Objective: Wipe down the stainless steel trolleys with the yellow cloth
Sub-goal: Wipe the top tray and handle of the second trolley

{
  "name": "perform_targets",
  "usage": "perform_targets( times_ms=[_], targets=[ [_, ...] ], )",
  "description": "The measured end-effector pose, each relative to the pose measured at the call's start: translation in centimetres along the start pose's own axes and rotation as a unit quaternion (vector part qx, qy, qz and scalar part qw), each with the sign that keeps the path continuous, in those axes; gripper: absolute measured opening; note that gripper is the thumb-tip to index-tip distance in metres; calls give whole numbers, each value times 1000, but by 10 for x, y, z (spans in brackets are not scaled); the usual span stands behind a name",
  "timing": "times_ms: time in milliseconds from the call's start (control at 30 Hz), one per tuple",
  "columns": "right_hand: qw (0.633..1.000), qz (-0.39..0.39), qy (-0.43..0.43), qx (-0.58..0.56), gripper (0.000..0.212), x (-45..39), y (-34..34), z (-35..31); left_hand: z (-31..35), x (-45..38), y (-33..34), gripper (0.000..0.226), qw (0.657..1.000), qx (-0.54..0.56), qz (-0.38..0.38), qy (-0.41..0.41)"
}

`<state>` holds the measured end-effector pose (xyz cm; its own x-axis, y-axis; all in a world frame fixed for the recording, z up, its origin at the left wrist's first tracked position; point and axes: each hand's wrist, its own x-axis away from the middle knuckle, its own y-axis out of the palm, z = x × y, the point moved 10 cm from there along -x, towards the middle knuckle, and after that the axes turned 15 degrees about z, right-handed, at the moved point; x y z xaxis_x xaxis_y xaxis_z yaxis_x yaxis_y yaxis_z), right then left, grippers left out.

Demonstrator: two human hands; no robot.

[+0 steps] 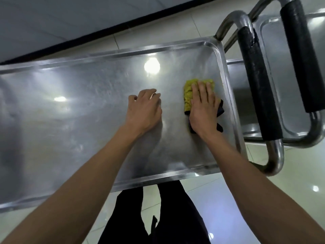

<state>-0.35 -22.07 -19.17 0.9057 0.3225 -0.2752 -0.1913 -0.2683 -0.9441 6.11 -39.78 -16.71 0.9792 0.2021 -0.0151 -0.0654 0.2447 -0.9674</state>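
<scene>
Right fingers (202, 88) lay straight and flat, pressing the yellow cloth (189, 95) onto the trolley top (79, 120) near its handle end; nothing gripped, only pressed. Right hand (204, 110) covered most of the cloth. Left hand (144, 110) rested on bare steel just beside it, fingers loosely bent, holding nothing. Black-padded handle (258, 88) stood beyond the rim; second trolley (274, 67) behind. Judgement: keep the palm flat, overlap the strokes, work into the raised rim corners.
</scene>
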Motion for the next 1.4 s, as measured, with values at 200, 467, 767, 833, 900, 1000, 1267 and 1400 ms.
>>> perform_targets(
  times_ms=[200,467,767,833,900,1000,1267,1400],
  targets=[
    [1000,-5,-28,6,63,10,15,-90,-105,36,-25,32,997,-27,12,-70],
    [994,-66,-86,-19,77,30,44,-230,-196,65,-40,33,995,-32,39,-80],
    [991,-77,-106,-39,69,56,51,-304,-215,68,-42,31,997,-11,66,-46],
    [990,-73,-110,-48,67,56,49,-301,-212,67,-42,30,997,-10,68,-44],
    [989,-70,-118,-57,65,55,46,-295,-207,68,-42,29,997,-10,70,-38],
    [990,-70,-111,-51,68,52,43,-272,-193,69,-41,28,997,-13,68,-29],
    [997,-39,-46,-48,59,46,19,-136,-94,60,-17,33,999,-18,39,15],
    [999,-29,-17,-37,65,43,4,-53,-21,48,-1,35,998,-5,49,46]
  ],
)
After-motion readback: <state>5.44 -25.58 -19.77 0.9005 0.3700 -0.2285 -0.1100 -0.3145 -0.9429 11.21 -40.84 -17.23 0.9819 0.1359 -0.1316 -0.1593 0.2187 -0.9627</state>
